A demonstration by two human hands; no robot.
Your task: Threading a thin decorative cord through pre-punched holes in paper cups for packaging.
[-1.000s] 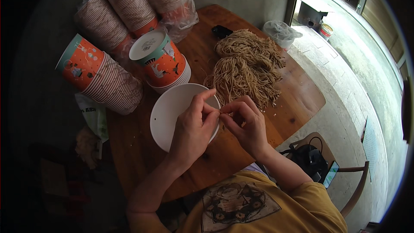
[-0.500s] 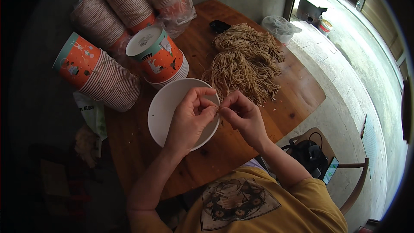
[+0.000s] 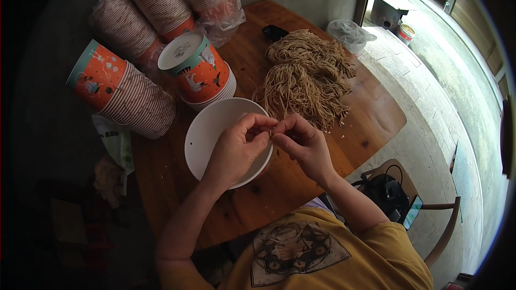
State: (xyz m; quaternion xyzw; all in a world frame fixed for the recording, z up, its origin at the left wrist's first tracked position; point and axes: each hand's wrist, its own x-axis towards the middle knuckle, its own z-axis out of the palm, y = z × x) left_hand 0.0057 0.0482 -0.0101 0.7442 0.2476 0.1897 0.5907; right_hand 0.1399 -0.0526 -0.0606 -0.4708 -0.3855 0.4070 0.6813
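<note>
A white paper tub [image 3: 203, 129] stands open side up on the table, with a small dark hole in its inner left wall. Above its mouth, my left hand [image 3: 239, 145] is closed in a pinch, its fingertips at the tub's right rim. Facing it, my right hand [image 3: 302, 146] pinches at the same spot, just outside the rim. The fingertips of both hands meet; whatever is between them is too small and hidden to name. Just beyond my hands lies a heap of tan cords [image 3: 309, 78], loosely bundled.
Upside-down printed tubs [image 3: 201, 78] are stacked behind the white one. More nested tubs [image 3: 137, 99] lean at the left, and wrapped stacks [image 3: 158, 2] stand behind. A black object [image 3: 274, 33] and a plastic bag [image 3: 349, 35] sit near the cords. A chair [image 3: 400, 177] holds a black bag.
My left index finger has bent down from its raised position to meet the other fingertips. My right hand has barely moved, and the tub stays in place.
</note>
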